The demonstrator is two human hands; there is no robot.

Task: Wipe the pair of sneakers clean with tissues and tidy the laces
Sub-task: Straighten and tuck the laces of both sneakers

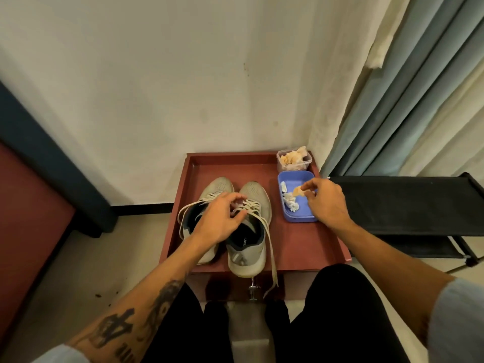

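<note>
Your pair of sneakers sits on the red tray, toes toward 12 o'clock, laces loose and one trailing over the near edge. Your left hand rests spread on the laces, clamped on nothing. At 3 o'clock from the shoes, your right hand pinches a soiled tissue over the blue tub holding crumpled tissues; a clear box of tissues stands at 12 o'clock from the tub

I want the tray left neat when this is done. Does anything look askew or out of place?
Yes. The right sneaker sticks its heel out past the red tray's near edge, and one loose lace dangles over that edge. Crumpled tissue bits lie in the blue container.
</note>
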